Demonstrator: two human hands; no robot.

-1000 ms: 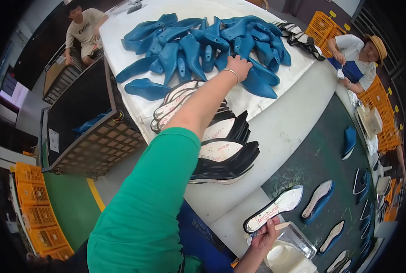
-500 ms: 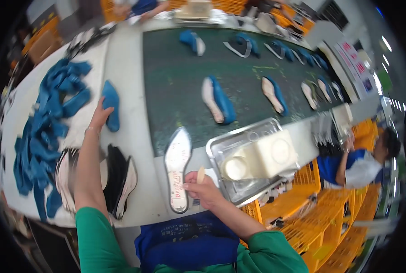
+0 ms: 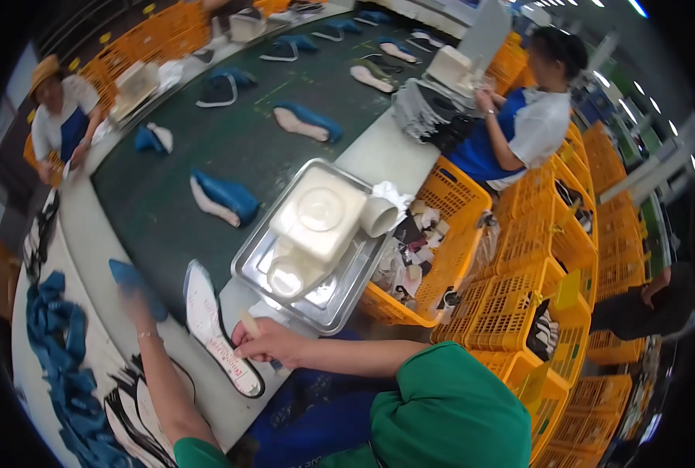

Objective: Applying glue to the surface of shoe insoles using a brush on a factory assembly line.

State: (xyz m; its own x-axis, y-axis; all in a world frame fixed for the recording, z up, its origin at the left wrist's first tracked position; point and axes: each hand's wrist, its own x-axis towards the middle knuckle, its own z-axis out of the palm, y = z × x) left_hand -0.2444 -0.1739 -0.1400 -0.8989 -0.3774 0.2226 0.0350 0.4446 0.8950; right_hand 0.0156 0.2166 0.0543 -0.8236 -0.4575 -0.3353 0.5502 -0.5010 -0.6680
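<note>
the right hand [image 3: 273, 343] is closed on a small pale stick-like tool [image 3: 248, 322], maybe a brush handle, and its fingers rest on the white shoe sole [image 3: 215, 327] that lies at the near edge of the white table [image 3: 90, 249], beside the dark green belt [image 3: 238, 148]. the left hand [image 3: 133, 300] is blurred; it seems to hold or touch a blue shoe form [image 3: 133, 279] just left of the sole, but i cannot tell if the fingers are really clenched on it.

just right of the right hand stands a metal tray [image 3: 339, 300] with a white plastic jug [image 3: 316, 226] in it, and beyond it an orange basket [image 3: 441, 226] full of scraps.

risks, as i judge them: the sole has one end very near the table edge, so a push from the right hand could slide it off toward the person's lap. the tool is held close to the tray rim; a quick move may knock the tray or drip on the sole. the left hand moves fast, so the blue form may slip from a loose hold, or land on the pile of black and white soles [image 3: 141, 413] and the heap of blue forms [image 3: 51, 343] at the left and mix them.
</note>
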